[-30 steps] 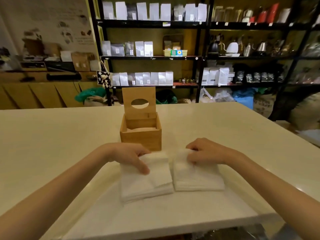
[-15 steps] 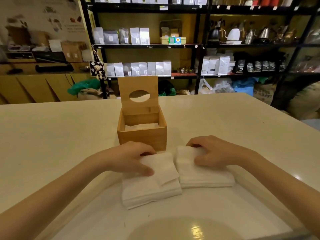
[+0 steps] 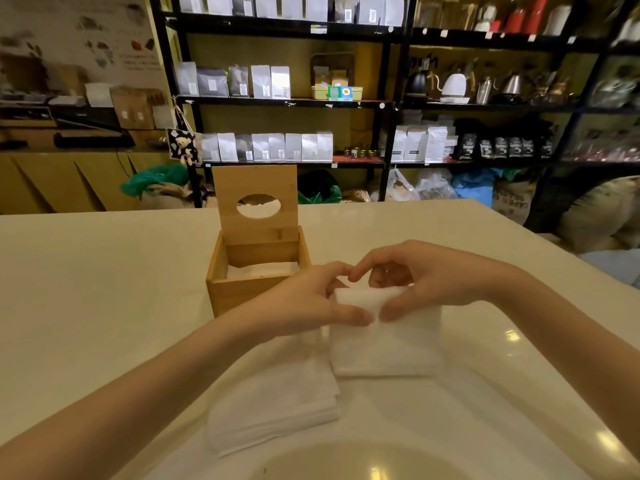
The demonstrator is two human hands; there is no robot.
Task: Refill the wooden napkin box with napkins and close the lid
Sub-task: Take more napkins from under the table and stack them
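We've got our left hand (image 3: 311, 303) & right hand (image 3: 426, 278) both pinching the far edge of the soft white napkin stack (image 3: 388, 337), just beside the open square wooden napkin box (image 3: 256, 292) w/ its lid up; it's light, floppy, so grip both sides

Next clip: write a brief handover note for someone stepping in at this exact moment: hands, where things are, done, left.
Left hand and right hand both grip the right napkin stack at its far edge.
The left napkin stack lies untouched on the table.
The wooden box stands just beyond, its lid upright, a few napkins inside.
Done: box open.
Left: load both stacks, close the lid.
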